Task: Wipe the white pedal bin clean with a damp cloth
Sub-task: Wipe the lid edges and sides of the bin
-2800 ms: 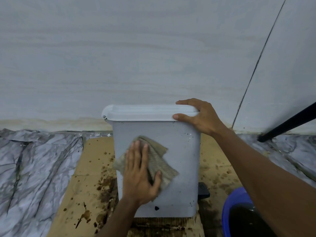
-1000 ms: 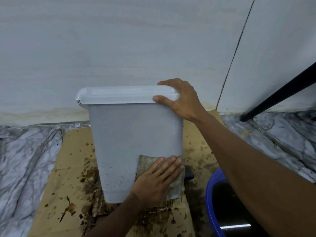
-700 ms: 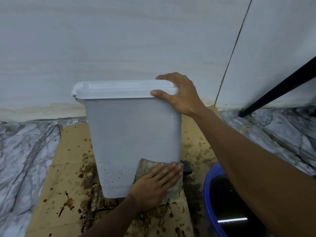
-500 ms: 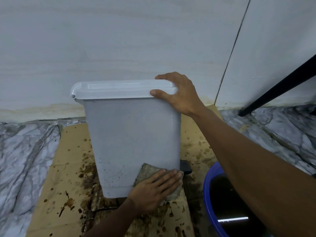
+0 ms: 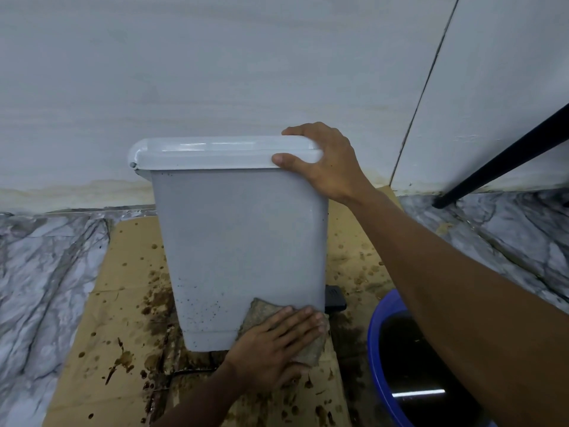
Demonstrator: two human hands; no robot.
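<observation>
Pedal bin (image 5: 240, 241) being wiped down low
Cloth (image 5: 257, 309) is pressed flat on its lower corner by the left hand (image 5: 274, 346), fingers straight; lid (image 5: 215, 152) is gripped by the right hand (image 5: 326, 161).

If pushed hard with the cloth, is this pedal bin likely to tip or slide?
Probably light: the pedal bin looks like thin plastic, tall and narrower at the base, so it may tip. The right hand gripping the lid at its corner suggests it needs steadying. The spattered, wet-looking cardboard beneath may let it skid.
</observation>
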